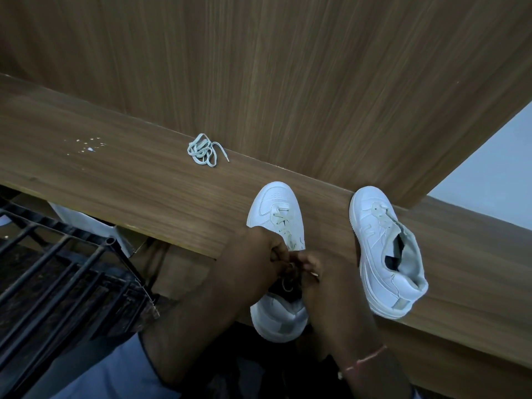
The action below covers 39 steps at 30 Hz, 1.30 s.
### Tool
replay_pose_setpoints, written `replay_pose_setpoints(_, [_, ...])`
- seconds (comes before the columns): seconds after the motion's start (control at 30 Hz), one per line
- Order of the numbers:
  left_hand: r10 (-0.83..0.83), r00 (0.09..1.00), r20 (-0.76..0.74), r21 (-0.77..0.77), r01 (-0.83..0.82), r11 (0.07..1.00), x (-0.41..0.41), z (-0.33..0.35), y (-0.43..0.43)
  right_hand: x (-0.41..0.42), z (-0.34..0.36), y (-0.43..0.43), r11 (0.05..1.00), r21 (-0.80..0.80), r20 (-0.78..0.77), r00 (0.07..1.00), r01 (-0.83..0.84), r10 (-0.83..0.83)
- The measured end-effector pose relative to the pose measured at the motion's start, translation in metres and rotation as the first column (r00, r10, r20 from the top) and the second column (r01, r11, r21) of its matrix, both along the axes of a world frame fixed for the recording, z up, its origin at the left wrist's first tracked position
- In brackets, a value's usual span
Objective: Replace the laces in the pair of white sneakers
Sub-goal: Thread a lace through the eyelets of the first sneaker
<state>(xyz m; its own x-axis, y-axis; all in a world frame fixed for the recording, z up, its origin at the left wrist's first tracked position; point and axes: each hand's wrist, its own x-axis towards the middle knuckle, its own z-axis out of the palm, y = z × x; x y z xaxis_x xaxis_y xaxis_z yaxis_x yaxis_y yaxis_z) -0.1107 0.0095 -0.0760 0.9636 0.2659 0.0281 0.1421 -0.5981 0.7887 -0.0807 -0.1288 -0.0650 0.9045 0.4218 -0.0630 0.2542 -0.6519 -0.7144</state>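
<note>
Head view: white leather sneaker (pixel 273 207) on brown wooden ledge (pixel 115 174).
Left hand (pixel 253 254) and right hand (pixel 319 273) pinch its pale lace (pixel 283 226); other white sneaker (pixel 385 251) lies right, loose coiled lace (pixel 203 150) far left.

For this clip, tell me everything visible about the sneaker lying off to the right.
The right-hand sneaker is a white low-top with a thick sole, smooth leather-like upper and greyish lining. It lies tilted onto its side on the wooden ledge, toe toward the back panel, heel at the near edge. A pale lace crosses the eyelets nearest the toe; its collar gapes open.
</note>
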Motion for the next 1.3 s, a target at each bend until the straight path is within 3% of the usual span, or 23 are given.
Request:
replay_pose_setpoints(0.17, [0.057,0.998,0.026,0.167,-0.061,0.984,0.002,-0.006,-0.004,0.002,0.002,0.000,0.992,-0.101,0.239,0.969,0.081,-0.055])
replay_pose_setpoints(0.33, [-0.024,1.000,0.008,0.209,0.022,0.978,-0.002,-0.007,-0.008,0.006,-0.002,0.004,0.983,-0.182,0.093,0.996,0.001,0.016])
replay_pose_setpoints(0.4, [-0.030,0.999,0.025,0.233,0.023,0.972,-0.003,-0.008,-0.008,0.005,0.000,-0.001,0.993,-0.115,0.113,0.992,-0.040,0.053])
replay_pose_setpoints(0.53, [0.015,0.999,0.047,0.201,-0.025,0.979,0.002,-0.010,-0.011,0.003,0.005,-0.002,0.996,-0.025,0.175,0.981,0.087,-0.081])
replay_pose_setpoints(0.67, [0.045,0.999,0.022,0.231,-0.049,0.972,0.006,-0.012,-0.013,0.006,0.002,0.003,0.983,-0.132,0.161,0.981,0.128,-0.107])
replay_pose_setpoints(0.8, [0.114,0.993,0.008,0.190,-0.114,0.975,0.011,-0.014,-0.011,0.004,0.001,0.009,0.973,-0.140,0.228,0.962,0.185,-0.150])
replay_pose_setpoints(0.93, [0.044,0.999,0.023,0.206,-0.048,0.977,0.009,-0.016,-0.007,0.006,0.009,0.001,0.983,-0.177,0.130,0.991,0.040,-0.017])
replay_pose_setpoints(1.07, [-0.046,0.999,0.020,0.080,0.044,0.996,0.006,-0.014,0.005,0.008,0.013,-0.012,0.983,-0.146,0.118,0.985,-0.109,0.127])
replay_pose_setpoints(1.2, [-0.030,0.996,0.079,0.051,0.026,0.998,0.008,-0.012,0.004,0.012,0.005,-0.006,0.999,-0.032,0.146,0.989,0.008,-0.003])
replay_pose_setpoints(1.3, [0.039,0.996,0.083,0.063,-0.044,0.997,0.010,-0.014,-0.001,0.015,-0.009,0.003,0.992,-0.075,0.177,0.981,0.098,-0.084])
